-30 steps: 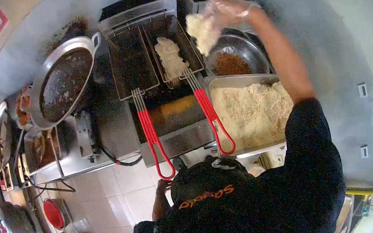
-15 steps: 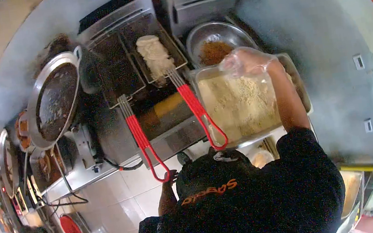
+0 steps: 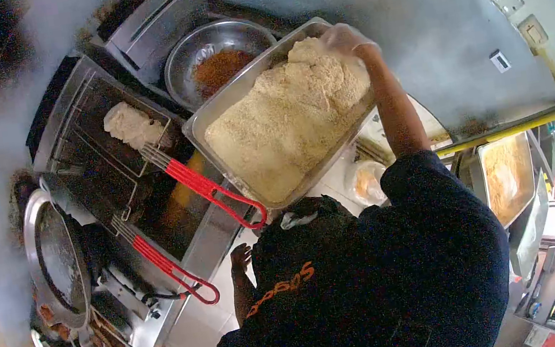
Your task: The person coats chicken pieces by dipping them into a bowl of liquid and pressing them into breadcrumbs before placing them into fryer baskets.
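Observation:
My right hand (image 3: 348, 42), in a clear plastic glove, is at the far right corner of a metal tray (image 3: 225, 170) of pale breading flour (image 3: 264, 129). It overlaps the lumpy, heaped flour there, and its fingers are blurred. Low at my left side, my left hand (image 3: 241, 256) is bare, with fingers apart and nothing in it. Nearby are the red handles of two fryer baskets, a nearer handle (image 3: 178, 278) and a farther handle (image 3: 212, 190). Pale battered food (image 3: 132, 125) lies in the farther basket.
Beyond the tray stands a steel bowl (image 3: 178, 62) with reddish-brown crumbs (image 3: 222, 68). A wide round pan (image 3: 34, 224) is at the left. Another tray of breading (image 3: 504, 175) stands at the right, past a yellow-edged panel (image 3: 522, 126). Haze hangs over the fryer (image 3: 212, 237).
The view has turned to the right. My right hand has moved from above the flour near the bowl to the tray's far right corner. My left hand is now apart from the red basket handle.

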A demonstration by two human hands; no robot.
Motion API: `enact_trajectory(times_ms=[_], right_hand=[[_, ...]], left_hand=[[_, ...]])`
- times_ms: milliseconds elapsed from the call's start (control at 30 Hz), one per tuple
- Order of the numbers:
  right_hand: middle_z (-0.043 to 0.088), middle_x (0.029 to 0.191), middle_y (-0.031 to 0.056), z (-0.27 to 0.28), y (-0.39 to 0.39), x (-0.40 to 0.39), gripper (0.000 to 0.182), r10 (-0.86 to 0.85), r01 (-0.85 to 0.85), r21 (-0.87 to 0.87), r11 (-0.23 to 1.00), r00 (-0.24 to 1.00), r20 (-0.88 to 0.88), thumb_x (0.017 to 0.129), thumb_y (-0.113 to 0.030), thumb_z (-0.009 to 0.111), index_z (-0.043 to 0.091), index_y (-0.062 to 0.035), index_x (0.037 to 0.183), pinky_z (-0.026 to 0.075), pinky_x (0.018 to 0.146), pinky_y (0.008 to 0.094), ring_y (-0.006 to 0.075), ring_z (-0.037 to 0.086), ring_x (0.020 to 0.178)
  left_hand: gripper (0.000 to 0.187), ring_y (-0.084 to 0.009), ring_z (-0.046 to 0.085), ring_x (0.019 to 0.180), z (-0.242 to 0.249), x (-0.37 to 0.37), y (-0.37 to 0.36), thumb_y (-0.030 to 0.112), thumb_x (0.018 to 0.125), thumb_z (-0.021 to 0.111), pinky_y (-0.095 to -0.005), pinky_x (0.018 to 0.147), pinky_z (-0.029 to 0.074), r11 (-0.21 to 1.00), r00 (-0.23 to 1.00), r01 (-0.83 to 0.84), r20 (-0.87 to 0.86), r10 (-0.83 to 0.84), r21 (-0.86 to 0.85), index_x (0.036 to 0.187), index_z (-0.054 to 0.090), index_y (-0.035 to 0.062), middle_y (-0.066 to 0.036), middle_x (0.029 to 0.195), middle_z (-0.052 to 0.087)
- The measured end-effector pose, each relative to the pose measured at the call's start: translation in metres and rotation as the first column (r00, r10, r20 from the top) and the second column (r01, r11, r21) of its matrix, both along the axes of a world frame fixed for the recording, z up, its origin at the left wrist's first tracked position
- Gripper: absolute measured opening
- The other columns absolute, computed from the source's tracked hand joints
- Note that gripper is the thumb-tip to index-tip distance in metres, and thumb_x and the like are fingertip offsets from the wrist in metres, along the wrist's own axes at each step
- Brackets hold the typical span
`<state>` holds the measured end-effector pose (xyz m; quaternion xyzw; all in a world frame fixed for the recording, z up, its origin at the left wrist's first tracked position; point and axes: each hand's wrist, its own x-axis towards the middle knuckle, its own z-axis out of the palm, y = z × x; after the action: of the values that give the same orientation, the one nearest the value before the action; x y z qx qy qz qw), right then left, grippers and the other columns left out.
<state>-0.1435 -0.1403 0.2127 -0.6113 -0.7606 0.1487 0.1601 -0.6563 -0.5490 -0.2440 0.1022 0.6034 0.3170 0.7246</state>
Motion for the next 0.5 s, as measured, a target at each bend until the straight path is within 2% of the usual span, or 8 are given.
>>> enact_trajectory(times_ms=[67,100,133,167,200,333,400,500], right_hand=[[0.062,0.075,0.0139,-0.031,0.021,-0.015,0.027,-0.020,0.031,0.015,0.999,0.885,-0.466,0.073,-0.028,0.055,0.061,-0.0020,0.077,0.045,0.064,0.0331,0.0209,0.058,0.066],[0.062,0.075,0.0139,-0.026,0.015,-0.031,0.027,-0.021,0.031,0.013,0.999,0.885,-0.465,0.073,-0.028,0.055,0.061,-0.0020,0.077,0.045,0.064,0.0331,0.0209,0.058,0.066],[0.062,0.077,0.0146,-0.012,0.002,-0.051,0.026,0.099,-0.104,0.147,0.984,0.994,0.042,0.073,-0.026,0.055,0.062,-0.0023,0.079,0.045,0.066,0.0332,0.0232,0.058,0.071],[0.062,0.079,0.0152,-0.003,-0.006,-0.063,0.025,0.140,-0.287,0.194,0.938,0.827,0.544,0.072,-0.025,0.055,0.062,-0.0026,0.081,0.045,0.068,0.0333,0.0255,0.059,0.076],[0.062,0.082,0.0157,-0.018,-0.002,-0.060,0.026,-0.107,0.099,0.077,0.992,0.989,0.107,0.071,-0.023,0.055,0.062,-0.0013,0.083,0.045,0.072,0.0339,0.0284,0.058,0.082],[0.062,0.085,0.0167,-0.053,0.029,-0.049,0.032,-0.130,0.125,0.040,0.991,0.983,0.133,0.069,-0.026,0.056,0.062,0.0010,0.085,0.044,0.074,0.0335,0.0282,0.059,0.083],[0.061,0.088,0.0183,-0.040,0.027,-0.050,0.038,-0.059,0.092,-0.065,0.994,0.917,0.395,0.069,-0.030,0.057,0.061,0.0029,0.087,0.045,0.074,0.0330,0.0280,0.059,0.084],[0.061,0.086,0.0198,0.005,0.007,-0.055,0.036,-0.132,0.134,0.011,0.991,0.949,0.288,0.068,-0.029,0.057,0.061,0.0044,0.081,0.045,0.072,0.0331,0.0284,0.059,0.083]], left_hand=[[0.039,-0.0171,0.055,0.079,0.006,0.002,0.002,0.037,0.075,0.054,-0.0326,0.067,0.041,1.000,1.000,-0.008,0.013,0.009,-0.016,0.106,0.054,0.0143,-0.002,0.095,0.059],[0.038,-0.0172,0.055,0.079,0.007,0.004,0.000,0.035,0.076,0.053,-0.0330,0.067,0.042,0.999,0.999,-0.018,0.027,0.019,-0.038,0.107,0.054,0.0139,-0.002,0.095,0.059],[0.038,-0.0172,0.055,0.079,0.002,0.007,-0.003,0.035,0.076,0.053,-0.0330,0.067,0.042,0.999,0.999,-0.020,0.029,0.021,-0.039,0.107,0.054,0.0139,-0.002,0.095,0.059],[0.036,-0.0176,0.055,0.080,-0.009,0.009,-0.007,0.033,0.077,0.052,-0.0341,0.068,0.042,1.000,1.000,-0.007,-0.003,0.007,-0.027,0.107,0.054,0.0132,-0.003,0.096,0.059],[0.034,-0.0180,0.055,0.082,-0.014,0.011,-0.007,0.031,0.078,0.050,-0.0352,0.068,0.043,1.000,0.999,0.004,-0.034,-0.004,-0.013,0.106,0.054,0.0126,-0.003,0.097,0.058],[0.033,-0.0183,0.055,0.082,-0.028,0.012,-0.016,0.030,0.078,0.050,-0.0356,0.069,0.043,1.000,1.000,-0.012,-0.025,0.012,-0.001,0.106,0.054,0.0125,-0.003,0.098,0.058],[0.033,-0.0185,0.055,0.082,-0.034,0.012,-0.020,0.030,0.079,0.050,-0.0358,0.069,0.043,1.000,1.000,-0.013,-0.017,0.014,0.007,0.106,0.054,0.0124,-0.003,0.098,0.058],[0.032,-0.0187,0.055,0.083,-0.039,0.011,-0.026,0.029,0.079,0.050,-0.0361,0.069,0.043,0.999,0.999,-0.035,-0.009,0.036,0.029,0.106,0.054,0.0123,-0.004,0.099,0.058]])
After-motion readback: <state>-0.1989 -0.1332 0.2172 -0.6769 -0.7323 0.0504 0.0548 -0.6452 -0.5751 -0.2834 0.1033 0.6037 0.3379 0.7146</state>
